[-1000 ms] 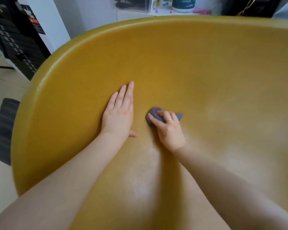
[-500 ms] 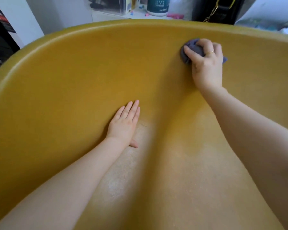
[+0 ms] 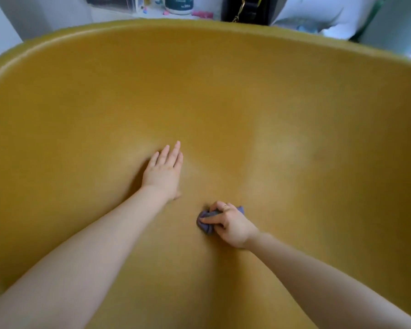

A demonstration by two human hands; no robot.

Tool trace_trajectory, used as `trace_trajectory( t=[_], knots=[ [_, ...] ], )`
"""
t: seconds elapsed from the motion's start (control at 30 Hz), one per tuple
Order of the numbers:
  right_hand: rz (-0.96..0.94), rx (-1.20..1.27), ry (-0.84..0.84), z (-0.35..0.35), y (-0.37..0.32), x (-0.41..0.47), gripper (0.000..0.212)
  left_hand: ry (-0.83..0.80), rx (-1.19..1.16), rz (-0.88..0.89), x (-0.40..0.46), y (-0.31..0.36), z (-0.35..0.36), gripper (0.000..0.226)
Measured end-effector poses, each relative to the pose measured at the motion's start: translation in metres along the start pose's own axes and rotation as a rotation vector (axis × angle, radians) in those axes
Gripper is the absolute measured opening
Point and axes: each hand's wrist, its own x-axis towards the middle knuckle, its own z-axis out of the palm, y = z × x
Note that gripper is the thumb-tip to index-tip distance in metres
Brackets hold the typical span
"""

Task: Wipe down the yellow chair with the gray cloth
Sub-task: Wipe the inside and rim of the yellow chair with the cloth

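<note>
The yellow chair (image 3: 294,96) fills almost the whole view, its curved shell rising to a rim at the top. My left hand (image 3: 163,172) lies flat on the seat near the middle, fingers straight and together. My right hand (image 3: 230,222) grips the bunched gray cloth (image 3: 205,225) and presses it on the seat, just right of and below the left hand. Most of the cloth is hidden under the fingers; a small corner shows at the hand's far side.
Beyond the chair's rim stand a dark teal tub (image 3: 179,4), small pink items (image 3: 202,13), a black bag with a gold chain (image 3: 247,8) and a white surface at the upper right.
My right hand went up with the cloth to the chair's upper rim, then came back down to the seat beside the left hand. The left hand stayed flat.
</note>
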Motion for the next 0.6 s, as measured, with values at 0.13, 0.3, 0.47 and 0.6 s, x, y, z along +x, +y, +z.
trace_trajectory(
  t=[0.13,0.3,0.47,0.6],
  knots=[
    [0.059,-0.023,-0.092,-0.017,-0.001,-0.062,0.04,-0.034,-0.021,0.148,-0.025,0.035,-0.006,0.087],
    [0.362,-0.123,0.29,-0.06,0.016,-0.153,0.039,-0.044,-0.072,0.375,-0.039,0.107,-0.009,0.083],
    [0.604,-0.242,0.122,-0.043,0.018,-0.228,0.035,-0.12,-0.077,0.67,-0.059,0.192,-0.004,0.106],
    [0.591,-0.296,-0.027,-0.021,0.012,-0.256,0.038,-0.314,-0.067,0.628,-0.081,0.235,0.021,0.129]
  ],
)
